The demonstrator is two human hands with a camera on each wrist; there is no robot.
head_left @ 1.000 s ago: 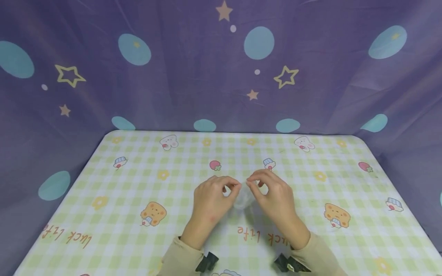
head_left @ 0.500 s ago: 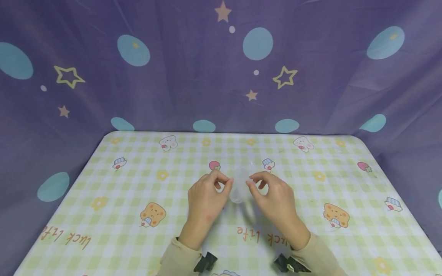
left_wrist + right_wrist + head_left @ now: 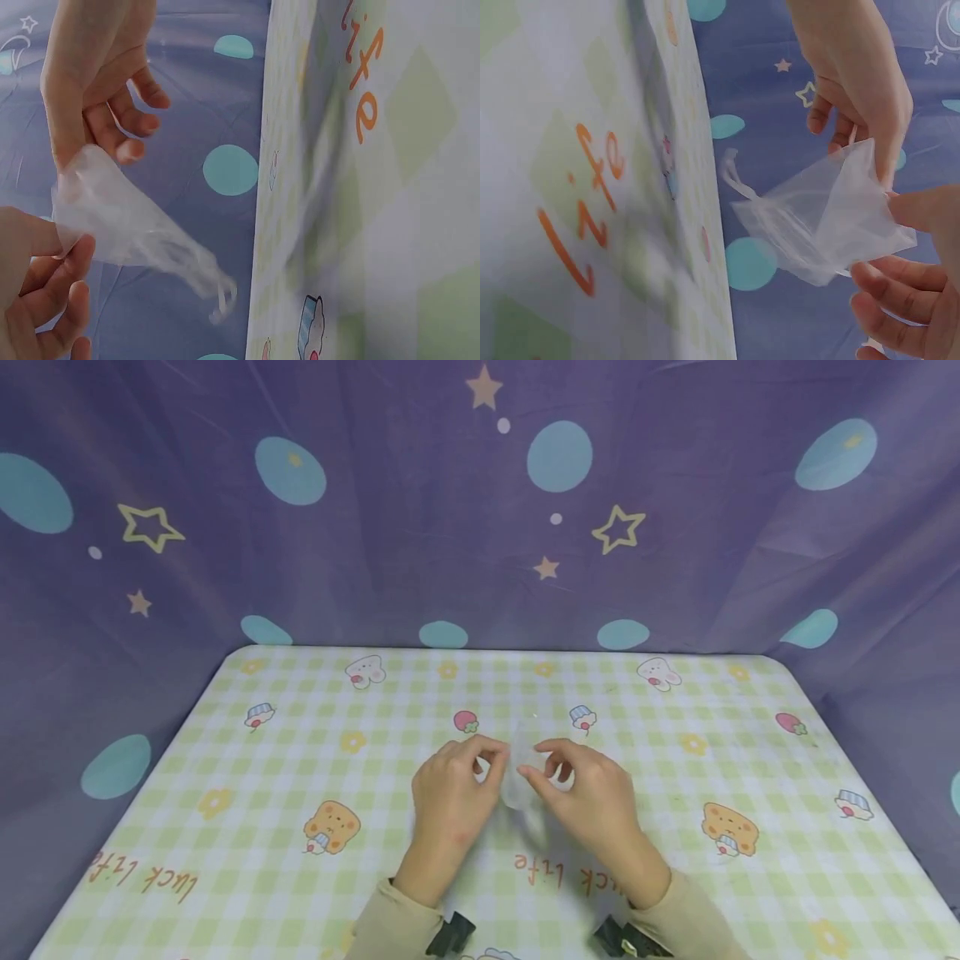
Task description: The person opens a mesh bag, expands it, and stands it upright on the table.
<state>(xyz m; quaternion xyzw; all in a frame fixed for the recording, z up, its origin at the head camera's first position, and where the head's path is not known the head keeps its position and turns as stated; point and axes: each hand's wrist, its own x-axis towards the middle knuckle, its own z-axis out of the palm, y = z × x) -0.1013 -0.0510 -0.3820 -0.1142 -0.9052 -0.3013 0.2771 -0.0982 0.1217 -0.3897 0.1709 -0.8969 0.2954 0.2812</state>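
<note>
A small sheer white drawstring bag (image 3: pixel 514 787) hangs between the two hands, above the table. In the right wrist view the bag (image 3: pixel 840 217) is flat and see-through, with its cord trailing from one end. My left hand (image 3: pixel 453 793) pinches one edge between thumb and forefinger. On the other side my right hand (image 3: pixel 592 793) has its thumb and curled forefinger at the bag, tips a little apart. In the left wrist view the right thumb side overlaps the upper corner of the bag (image 3: pixel 112 210), which partly covers it.
A table (image 3: pixel 262 910) with a green-and-white checked cloth lies below the hands. Behind it hangs a purple curtain (image 3: pixel 420 527) with stars and blue ovals. Dark straps (image 3: pixel 452 935) sit at the wrists.
The hands drew slightly apart, then the right moved back in toward the bag. Its thumb and forefinger have spread a little. The bag has turned narrower in the head view.
</note>
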